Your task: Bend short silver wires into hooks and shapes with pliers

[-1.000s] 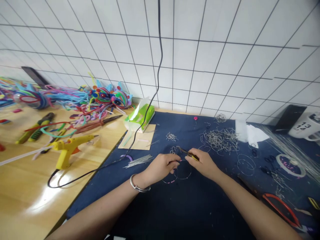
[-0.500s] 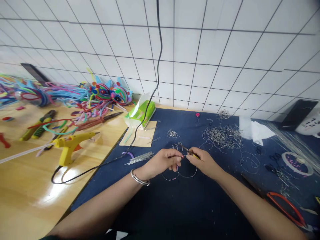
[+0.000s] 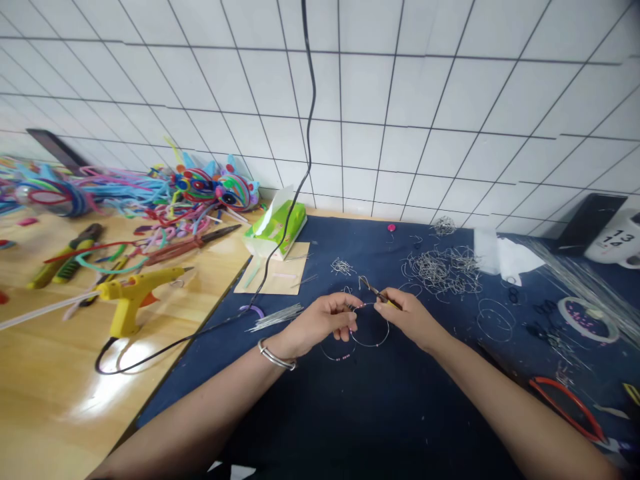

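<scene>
Over the dark blue cloth [image 3: 380,413], my left hand [image 3: 330,319] pinches a thin wire frame [image 3: 377,345] bent into round loops. Small pink beads [image 3: 344,357] are strung along the wire. My right hand [image 3: 407,315] is closed around small pliers [image 3: 374,289] with a yellow handle, their jaws pointing up and left; its fingertips also touch the upper part of the wire loop. A bent wire end stands up by the jaws. Whether the jaws grip it is too small to tell.
Behind lie a tangled wire pile [image 3: 443,270] and a green tissue pack [image 3: 276,230]. Cut wires [image 3: 276,316] and a yellow glue gun [image 3: 133,300] are left, its black cord [image 3: 270,267] crossing the cloth. Right are a bead dish [image 3: 587,320] and red-handled tool [image 3: 567,407].
My hands have moved slightly apart, showing more wire between them. The pliers' jaws now show more clearly above the loop. The whole view has shifted a little.
</scene>
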A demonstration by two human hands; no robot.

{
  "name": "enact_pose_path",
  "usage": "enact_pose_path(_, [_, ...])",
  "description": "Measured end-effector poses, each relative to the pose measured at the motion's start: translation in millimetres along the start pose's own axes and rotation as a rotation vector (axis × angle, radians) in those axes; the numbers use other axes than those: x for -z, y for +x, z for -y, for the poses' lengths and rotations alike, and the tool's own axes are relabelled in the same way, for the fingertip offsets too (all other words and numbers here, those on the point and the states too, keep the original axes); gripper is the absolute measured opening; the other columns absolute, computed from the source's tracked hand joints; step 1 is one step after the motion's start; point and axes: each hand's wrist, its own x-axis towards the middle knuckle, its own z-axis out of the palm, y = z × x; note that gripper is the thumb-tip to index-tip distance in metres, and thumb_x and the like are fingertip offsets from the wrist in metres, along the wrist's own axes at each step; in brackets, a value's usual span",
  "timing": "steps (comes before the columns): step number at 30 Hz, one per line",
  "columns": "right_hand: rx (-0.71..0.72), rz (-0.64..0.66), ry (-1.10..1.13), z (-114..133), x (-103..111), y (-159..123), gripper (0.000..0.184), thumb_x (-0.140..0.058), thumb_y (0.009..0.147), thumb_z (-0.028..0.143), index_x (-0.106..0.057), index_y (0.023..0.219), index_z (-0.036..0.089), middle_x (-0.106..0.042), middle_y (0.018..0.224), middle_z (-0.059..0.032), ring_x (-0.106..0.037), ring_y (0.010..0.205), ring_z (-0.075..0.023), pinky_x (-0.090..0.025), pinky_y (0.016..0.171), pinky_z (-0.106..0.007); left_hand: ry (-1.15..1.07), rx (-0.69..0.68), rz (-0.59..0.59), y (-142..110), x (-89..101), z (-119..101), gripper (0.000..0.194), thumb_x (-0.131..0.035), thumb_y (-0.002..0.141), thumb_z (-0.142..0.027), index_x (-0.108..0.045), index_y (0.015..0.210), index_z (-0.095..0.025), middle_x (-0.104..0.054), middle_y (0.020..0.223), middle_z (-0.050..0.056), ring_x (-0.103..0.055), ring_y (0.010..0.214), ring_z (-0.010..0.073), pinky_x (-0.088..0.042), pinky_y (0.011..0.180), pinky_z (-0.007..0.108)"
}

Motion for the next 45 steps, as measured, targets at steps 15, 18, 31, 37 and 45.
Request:
enact_pose_path(15, [-0.131, -0.047, 0.269, -3.7, -5.5, -0.6, 0.021, -0.048, 0.077, 0.04, -0.05, 0.079, 0.019, -0.029, 0.062, 0.0048, -0.027, 0.052, -0.0072, -0.025, 0.045, -0.02, -0.188, -0.005, -0.089, -0.9, -2.5, -3.8, 0.025, -0.055, 0.078, -0.035, -0.052, 0.091, -0.014, -0.062, 0.079, 0.005, -0.058, 0.058, 0.0082, -0.04, 0.05, 0.018])
enact_pose_path(18, [-0.182, -0.076, 0.39, -7.9, -6.7, 1.2, 0.023, -0.051, 0.075, 0.042, -0.048, 0.081, 0.02, -0.027, 0.061, 0.006, -0.023, 0.049, -0.0058, -0.021, 0.042, -0.018, -0.241, 0.009, -0.054, -1.4, -2.2, -3.7, 0.026, -0.052, 0.08, -0.037, -0.053, 0.091, -0.014, -0.062, 0.085, 0.007, -0.059, 0.06, 0.0086, -0.041, 0.051, 0.019])
enact_pose_path(31, [-0.171, -0.191, 0.603, -2.1, -12.1, 0.1, 0.022, -0.054, 0.073, 0.039, -0.047, 0.08, 0.02, -0.031, 0.062, 0.0065, -0.022, 0.046, -0.0041, -0.02, 0.041, -0.018, -0.215, 0.095, 0.075, -6.3, -17.1, 3.7, 0.025, -0.058, 0.075, -0.027, -0.053, 0.096, -0.014, -0.061, 0.095, 0.009, -0.06, 0.064, 0.0096, -0.042, 0.049, 0.018])
enact_pose_path(37, [-0.187, -0.164, 0.583, 0.0, -16.6, -1.5, 0.023, -0.053, 0.074, 0.04, -0.047, 0.083, 0.02, -0.028, 0.06, 0.0069, -0.02, 0.046, -0.0046, -0.019, 0.041, -0.019, -0.196, 0.06, 0.037, -6.7, -17.8, 2.6, 0.023, -0.059, 0.074, -0.029, -0.051, 0.09, -0.014, -0.06, 0.094, 0.008, -0.059, 0.063, 0.0093, -0.041, 0.049, 0.018])
enact_pose_path(45, [-0.18, -0.118, 0.572, -3.2, -25.6, -2.8, 0.023, -0.053, 0.074, 0.041, -0.047, 0.083, 0.02, -0.028, 0.059, 0.0071, -0.021, 0.046, -0.0051, -0.02, 0.041, -0.018, -0.215, 0.01, -0.038, -4.3, -19.6, 8.5, 0.024, -0.059, 0.074, -0.029, -0.047, 0.089, -0.015, -0.061, 0.088, 0.005, -0.058, 0.06, 0.0079, -0.039, 0.047, 0.017])
